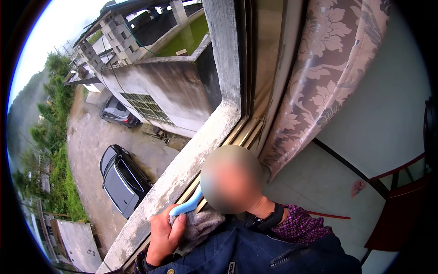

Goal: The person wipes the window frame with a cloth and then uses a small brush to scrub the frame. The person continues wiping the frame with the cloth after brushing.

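My left hand [167, 233] is closed around a bunched grey cloth [200, 227] at the window's lower edge. The end of a light-blue plastic handle [186, 206] lies against the same hand, beside the thumb. Its other end runs into a round blurred patch, so the kind of tool cannot be told. My right hand [257, 205] reaches in from the right over the window track [239, 135]. The blur covers its fingers and whatever they touch; only the wrist side shows, with a black band [272, 219] around it.
A rough concrete outer sill [191, 154] runs diagonally beside the track. Beyond it, well below, is a yard [87, 147] with a black car [123, 179]. A floral curtain [318, 68] hangs at right. A red stick [328, 215] and dark-red furniture [398, 212] are indoors.
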Demonstrator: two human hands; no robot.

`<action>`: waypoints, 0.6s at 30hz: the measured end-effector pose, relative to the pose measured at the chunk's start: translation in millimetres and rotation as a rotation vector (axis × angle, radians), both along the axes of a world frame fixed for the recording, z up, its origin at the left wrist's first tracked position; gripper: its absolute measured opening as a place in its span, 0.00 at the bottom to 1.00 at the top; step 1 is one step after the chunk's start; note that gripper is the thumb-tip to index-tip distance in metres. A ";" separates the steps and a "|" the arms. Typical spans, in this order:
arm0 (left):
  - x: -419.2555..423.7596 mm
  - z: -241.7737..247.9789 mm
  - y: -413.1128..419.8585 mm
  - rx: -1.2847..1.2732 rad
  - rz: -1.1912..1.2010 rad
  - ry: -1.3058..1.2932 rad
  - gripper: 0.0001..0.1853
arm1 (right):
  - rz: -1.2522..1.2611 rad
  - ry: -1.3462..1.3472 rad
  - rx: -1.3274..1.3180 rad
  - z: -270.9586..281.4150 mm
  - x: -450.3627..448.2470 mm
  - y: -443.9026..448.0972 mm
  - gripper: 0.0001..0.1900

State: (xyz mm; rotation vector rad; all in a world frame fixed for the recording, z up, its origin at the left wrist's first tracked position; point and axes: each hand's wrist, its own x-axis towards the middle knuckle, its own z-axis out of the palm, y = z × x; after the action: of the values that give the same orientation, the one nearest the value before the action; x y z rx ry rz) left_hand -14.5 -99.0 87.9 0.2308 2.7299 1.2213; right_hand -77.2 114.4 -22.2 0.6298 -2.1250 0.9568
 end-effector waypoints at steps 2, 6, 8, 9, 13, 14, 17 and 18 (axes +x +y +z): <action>-5.0 1.8 6.9 -0.019 -0.031 0.000 0.13 | -0.019 0.012 0.017 -11.3 -4.4 7.0 0.13; -16.4 1.1 17.7 -0.011 -0.067 0.044 0.13 | -0.131 0.092 0.041 -1.4 -8.0 14.9 0.13; -25.0 -1.5 24.1 -0.009 -0.091 0.030 0.13 | -0.147 0.079 0.054 -8.8 -13.5 20.5 0.13; -28.1 -3.5 27.0 -0.005 -0.095 0.021 0.13 | -0.156 0.110 0.101 -9.3 -17.4 25.4 0.14; -35.9 -5.9 47.1 -0.038 -0.116 -0.009 0.13 | -0.159 0.025 0.081 -7.5 -26.3 39.7 0.15; -35.9 -8.2 49.0 -0.033 -0.121 0.027 0.14 | -0.170 0.058 0.100 -4.9 -26.9 40.3 0.13; -43.1 -13.8 59.7 -0.018 -0.164 0.100 0.14 | -0.213 0.119 0.118 -2.5 -30.0 48.3 0.11; -44.7 -13.9 63.0 -0.017 -0.163 0.097 0.14 | -0.209 0.115 0.094 -3.7 -31.4 51.0 0.11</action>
State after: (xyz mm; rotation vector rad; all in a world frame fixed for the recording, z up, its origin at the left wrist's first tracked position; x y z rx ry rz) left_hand -59.1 -36.0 74.0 0.5127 2.7362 1.1718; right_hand -108.6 165.4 -25.9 0.4844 -2.0939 0.6943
